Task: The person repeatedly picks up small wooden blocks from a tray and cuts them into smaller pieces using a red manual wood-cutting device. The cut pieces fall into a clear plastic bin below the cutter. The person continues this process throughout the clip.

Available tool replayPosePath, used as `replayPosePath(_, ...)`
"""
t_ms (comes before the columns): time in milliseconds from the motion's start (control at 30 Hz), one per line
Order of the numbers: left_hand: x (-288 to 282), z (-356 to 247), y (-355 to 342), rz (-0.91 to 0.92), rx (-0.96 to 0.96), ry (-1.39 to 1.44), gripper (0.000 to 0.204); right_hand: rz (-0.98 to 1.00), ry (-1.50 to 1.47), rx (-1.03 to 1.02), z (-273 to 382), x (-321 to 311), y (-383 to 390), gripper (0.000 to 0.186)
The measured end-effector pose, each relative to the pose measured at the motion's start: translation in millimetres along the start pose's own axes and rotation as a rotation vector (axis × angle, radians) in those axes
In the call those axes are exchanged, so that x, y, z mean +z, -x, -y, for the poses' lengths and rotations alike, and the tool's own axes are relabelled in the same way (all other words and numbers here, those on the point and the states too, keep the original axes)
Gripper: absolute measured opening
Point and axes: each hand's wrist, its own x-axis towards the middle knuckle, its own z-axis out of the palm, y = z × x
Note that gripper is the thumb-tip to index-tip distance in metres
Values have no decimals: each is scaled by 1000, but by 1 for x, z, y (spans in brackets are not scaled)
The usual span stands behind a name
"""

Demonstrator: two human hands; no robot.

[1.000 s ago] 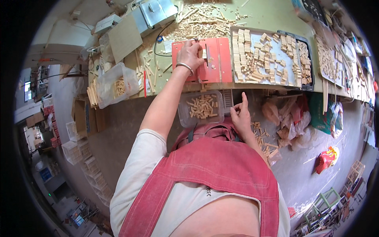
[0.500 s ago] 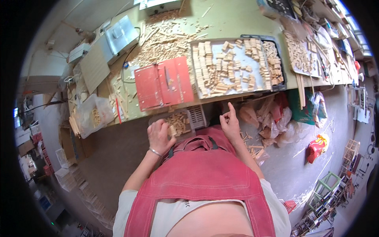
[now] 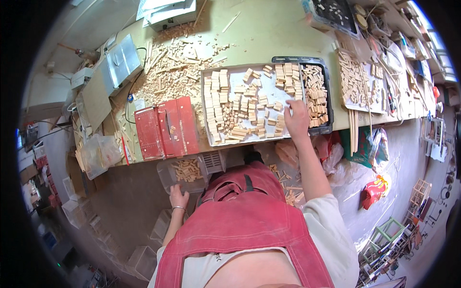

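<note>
My right hand (image 3: 298, 119) is over the right part of a shallow white tray (image 3: 207, 115) on the bench. Its fingers are curled and its fingertips are down among small wooden blocks (image 3: 277, 106); what they pinch, if anything, is hidden. Lower down, my left hand (image 3: 178, 197) is beside the near edge of a clear plastic bin (image 3: 166, 178) below the bench edge. Its fingers look apart, and I see nothing in them. Loose wooden blocks (image 3: 187, 170) lie inside that bin. In the tray, some blocks stand in rows along the left and right sides, others lie scattered.
A black crate (image 3: 328, 103) of blocks adjoins the tray's right side. Left of the tray is a red metal plate (image 3: 165, 128) with a slot. Behind it spreads a heap of wood offcuts (image 3: 168, 67). Plastic bags (image 3: 331, 161) and thin wooden sticks (image 3: 354, 129) are at the right.
My right hand has moved from in front of the bench up over the tray. My left hand has gone down and left, off the bin's blocks. The view has shifted.
</note>
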Motion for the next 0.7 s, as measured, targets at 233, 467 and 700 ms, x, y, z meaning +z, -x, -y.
replayPosePath(233, 35, 0, 66, -27, -226, 134, 35, 63, 142, -102, -30, 32, -84, 19)
replayPosePath(467, 49, -26, 97, -85, -288, 135, 33, 165, 131, -150, -37, 46, -91, 21)
replayPosePath(700, 62, -34, 104, -76, -335, 135, 33, 181, 112, -229, -42, 35, -103, 40)
